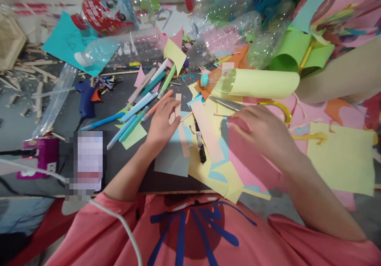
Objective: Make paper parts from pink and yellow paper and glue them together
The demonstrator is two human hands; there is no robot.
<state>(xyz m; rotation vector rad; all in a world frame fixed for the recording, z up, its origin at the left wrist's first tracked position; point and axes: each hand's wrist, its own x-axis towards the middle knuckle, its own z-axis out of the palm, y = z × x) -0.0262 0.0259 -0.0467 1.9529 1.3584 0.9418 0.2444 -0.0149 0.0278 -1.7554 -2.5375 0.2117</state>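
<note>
My left hand (163,121) is closed, with thumb and fingers round a narrow pale pink paper strip (182,137). My right hand (260,129) has bent fingers near a thin stick (220,114) and the blades of yellow-handled scissors (228,104); whether it grips either is unclear. Between my hands a wider pale pink strip (207,131) lies on yellow and blue paper, beside a small black-capped item (202,153). Several coloured markers (133,109) lie left of my left hand. A bottle wrapped in yellow paper (264,83) lies beyond my right hand.
A blue glue gun (85,97), a phone (89,159) and a purple box (40,157) with cables stand left. Clear plastic bottles (133,45) and paper scraps crowd the back. Wood sticks (38,99) litter the far left. Another person's arm (342,71) reaches in at right.
</note>
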